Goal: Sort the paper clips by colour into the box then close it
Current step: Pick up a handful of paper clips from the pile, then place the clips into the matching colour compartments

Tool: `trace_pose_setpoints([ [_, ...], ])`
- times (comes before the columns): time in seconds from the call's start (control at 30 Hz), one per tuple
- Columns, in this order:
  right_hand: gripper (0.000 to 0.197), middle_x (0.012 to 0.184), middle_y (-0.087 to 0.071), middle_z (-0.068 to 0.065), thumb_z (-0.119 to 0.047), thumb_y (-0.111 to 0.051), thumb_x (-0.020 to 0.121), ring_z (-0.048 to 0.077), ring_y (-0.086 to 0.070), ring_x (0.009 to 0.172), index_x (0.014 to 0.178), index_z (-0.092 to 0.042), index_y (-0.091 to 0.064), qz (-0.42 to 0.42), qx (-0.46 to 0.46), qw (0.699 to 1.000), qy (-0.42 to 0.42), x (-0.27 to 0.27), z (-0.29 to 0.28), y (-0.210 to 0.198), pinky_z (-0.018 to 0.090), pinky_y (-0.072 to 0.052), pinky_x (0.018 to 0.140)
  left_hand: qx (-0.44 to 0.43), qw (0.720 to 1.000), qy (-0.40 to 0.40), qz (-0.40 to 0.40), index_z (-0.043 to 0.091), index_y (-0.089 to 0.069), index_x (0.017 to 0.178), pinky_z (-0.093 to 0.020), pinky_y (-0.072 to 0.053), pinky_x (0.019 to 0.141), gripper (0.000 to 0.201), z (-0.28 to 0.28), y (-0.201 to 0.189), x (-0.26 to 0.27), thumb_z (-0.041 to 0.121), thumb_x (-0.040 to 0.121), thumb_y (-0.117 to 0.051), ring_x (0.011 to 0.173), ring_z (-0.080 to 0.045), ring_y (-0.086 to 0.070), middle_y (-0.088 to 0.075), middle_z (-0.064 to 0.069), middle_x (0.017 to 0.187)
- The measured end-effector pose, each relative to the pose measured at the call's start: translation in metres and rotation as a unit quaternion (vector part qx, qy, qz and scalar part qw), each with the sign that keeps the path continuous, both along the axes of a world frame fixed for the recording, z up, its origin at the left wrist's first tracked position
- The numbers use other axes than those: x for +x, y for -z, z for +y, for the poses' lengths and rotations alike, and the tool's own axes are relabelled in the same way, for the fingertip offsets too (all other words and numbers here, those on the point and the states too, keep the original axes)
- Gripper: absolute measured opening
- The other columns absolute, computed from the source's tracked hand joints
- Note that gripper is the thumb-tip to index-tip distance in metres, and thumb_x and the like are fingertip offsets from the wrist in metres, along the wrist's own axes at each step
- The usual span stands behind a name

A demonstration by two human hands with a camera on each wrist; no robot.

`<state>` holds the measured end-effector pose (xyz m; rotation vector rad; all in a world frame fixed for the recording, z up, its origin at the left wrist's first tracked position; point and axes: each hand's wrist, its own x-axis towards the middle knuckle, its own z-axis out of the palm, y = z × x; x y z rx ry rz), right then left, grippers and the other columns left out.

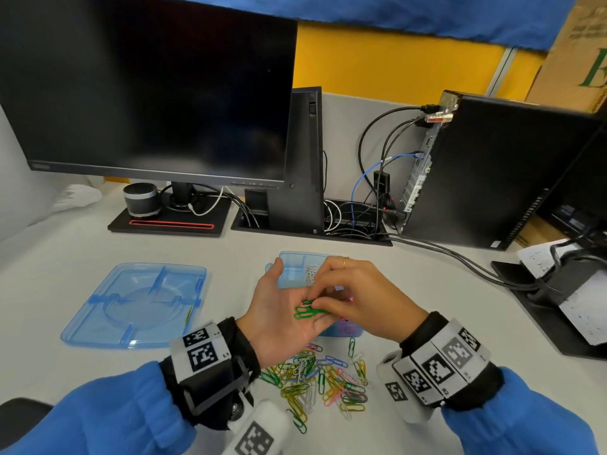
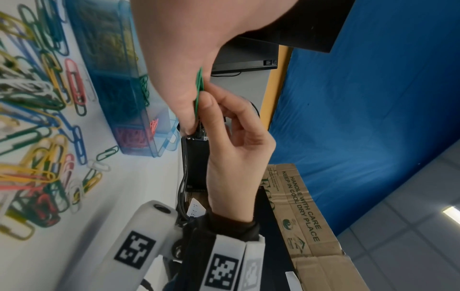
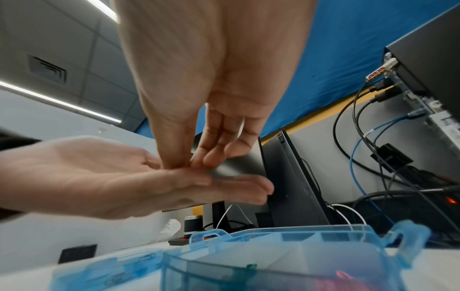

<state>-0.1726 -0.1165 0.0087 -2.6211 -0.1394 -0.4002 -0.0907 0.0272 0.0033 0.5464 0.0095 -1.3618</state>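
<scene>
My left hand [image 1: 282,310] lies flat, palm up, over the open blue box [image 1: 295,266], and a few green paper clips [image 1: 307,311] rest on its fingers. My right hand [image 1: 314,303] reaches in from the right and pinches those green clips [image 2: 199,88] with thumb and fingertips [image 3: 174,161]. The box [image 2: 117,82] holds yellow, green and pink clips in separate compartments, and silver clips [image 1: 310,272] sit in a far one. Its middle is hidden by my hands. A mixed pile of loose clips [image 1: 322,379] lies on the desk just in front of the box.
The box's blue lid [image 1: 134,303] lies flat on the desk to the left. A monitor [image 1: 147,87] on its stand, a small speaker [image 1: 141,199], a computer tower [image 1: 492,172] and cables [image 1: 460,257] fill the back and right.
</scene>
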Motion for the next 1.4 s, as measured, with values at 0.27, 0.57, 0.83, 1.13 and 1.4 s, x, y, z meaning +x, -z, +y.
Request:
trace_pose_setpoints([
  [0.27,0.006,0.079,-0.055,-0.012,-0.012,-0.057,0.094,-0.001,-0.051,0.074,0.088,-0.011,-0.06,0.028,0.026,0.999,0.017,-0.002,0.002,-0.003,0.007,-0.035,0.064,0.021,1.0,0.02,-0.003,-0.013,-0.054,0.122,-0.047,-0.05,0.091,0.081,-0.001,0.002,0.0,0.06,0.095,-0.032,0.104,-0.036,-0.064,-0.062,-0.031,0.115],
  [0.57,0.008,0.078,-0.066,-0.007,-0.01,-0.068,0.086,0.006,-0.059,0.074,0.091,-0.016,-0.068,0.021,0.095,0.994,0.041,-0.004,0.0,-0.006,0.02,-0.049,0.065,0.042,0.999,-0.003,-0.011,-0.011,-0.061,0.115,-0.04,-0.047,0.097,0.07,0.001,0.0,0.0,0.051,0.098,-0.034,0.096,-0.034,-0.068,-0.066,-0.024,0.115],
  [0.83,0.016,0.087,-0.066,-0.013,-0.008,-0.059,0.091,-0.002,-0.059,0.081,0.097,-0.015,-0.071,0.03,0.095,0.992,0.076,-0.004,-0.018,-0.01,0.011,-0.045,0.074,0.088,0.995,-0.006,-0.049,-0.015,-0.051,0.125,-0.041,-0.047,0.095,0.072,0.0,0.003,0.002,0.049,0.1,-0.03,0.115,-0.039,-0.058,-0.06,-0.033,0.119],
  [1.13,0.012,0.072,-0.066,-0.008,-0.01,-0.062,0.088,0.003,-0.058,0.064,0.082,-0.016,-0.07,0.066,0.095,0.966,0.23,-0.008,-0.051,0.003,0.02,-0.048,0.067,0.11,0.993,-0.019,-0.049,-0.012,-0.049,0.127,-0.038,-0.047,0.098,0.068,-0.003,0.01,0.005,0.047,0.101,-0.03,0.115,-0.037,-0.059,-0.062,-0.031,0.116],
  [1.4,0.008,0.074,-0.073,0.002,-0.012,-0.069,0.084,0.014,-0.068,0.073,0.082,-0.016,-0.076,0.052,0.183,0.946,0.263,-0.008,-0.052,0.006,0.016,-0.048,0.064,0.118,0.991,-0.025,-0.051,-0.012,-0.049,0.128,-0.037,-0.048,0.096,0.067,-0.004,0.012,0.007,0.046,0.101,-0.028,0.113,-0.037,-0.06,-0.062,-0.031,0.117],
])
